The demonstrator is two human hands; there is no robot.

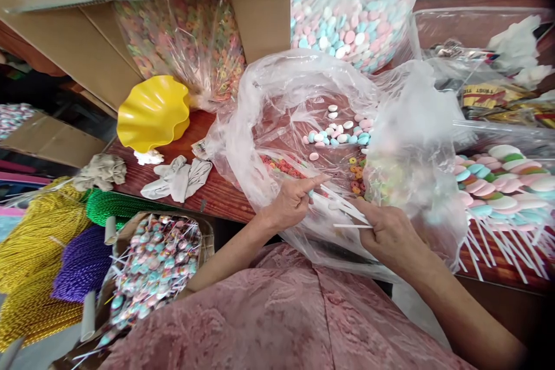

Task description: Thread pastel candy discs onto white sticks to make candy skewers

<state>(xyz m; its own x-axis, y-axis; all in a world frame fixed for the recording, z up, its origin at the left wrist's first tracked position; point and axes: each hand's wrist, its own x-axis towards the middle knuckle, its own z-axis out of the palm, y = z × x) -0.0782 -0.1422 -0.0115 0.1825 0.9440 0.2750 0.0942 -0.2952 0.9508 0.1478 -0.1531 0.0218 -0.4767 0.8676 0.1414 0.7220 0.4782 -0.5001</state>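
My right hand [388, 232] is closed around several thin white sticks [342, 202], which fan out toward the left; one lies apart, nearly level. My left hand [286, 203] is at the other end of the sticks, index finger stretched to the right and the other fingers curled in. What those fingers hold, if anything, is hidden. Both hands are over a spread clear plastic bag [255, 127]. Inside it lie pink, blue and white oval candies [338, 134], red ring-shaped pieces [284, 165] and orange-yellow rings [358, 176].
Finished-looking candy sticks [503, 185] lie at right. Behind stand a full candy bag [347, 23] and a cardboard box [260, 6] with a bag of rings [186, 40]. A yellow wavy bowl [151, 113], white gloves [180, 178], a box of wrapped sticks [156, 260] and coloured cords [39, 237] are left.
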